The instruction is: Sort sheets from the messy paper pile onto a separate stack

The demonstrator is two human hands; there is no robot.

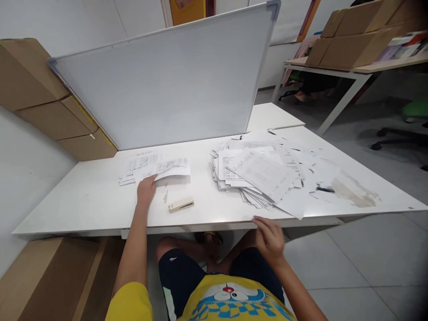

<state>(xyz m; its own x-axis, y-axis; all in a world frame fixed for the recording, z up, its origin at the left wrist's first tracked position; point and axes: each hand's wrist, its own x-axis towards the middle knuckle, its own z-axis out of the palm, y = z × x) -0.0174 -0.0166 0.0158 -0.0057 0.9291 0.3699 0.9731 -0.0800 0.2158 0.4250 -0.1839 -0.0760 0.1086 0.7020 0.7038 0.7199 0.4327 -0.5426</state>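
Observation:
My left hand (146, 189) pinches the near edge of a printed sheet (177, 168), whose front edge is lifted off the desk. Under and behind that sheet lies a small stack of printed papers (129, 171). A cream stapler (181, 204) rests on the desk to the right of my left hand. My right hand (270, 236) hovers by the desk's front edge, fingers loosely bent and partly apart, with nothing visible in them. Beyond it spreads a large untidy pile of printed sheets (264, 174), some turned at angles.
A whiteboard (174, 84) leans at the back of the white desk (83, 196). Cardboard boxes (36, 89) are stacked at the left, and more boxes (40, 272) sit below. Another table (364, 76) with boxes stands at the right. A brownish stain (354, 192) marks the desk.

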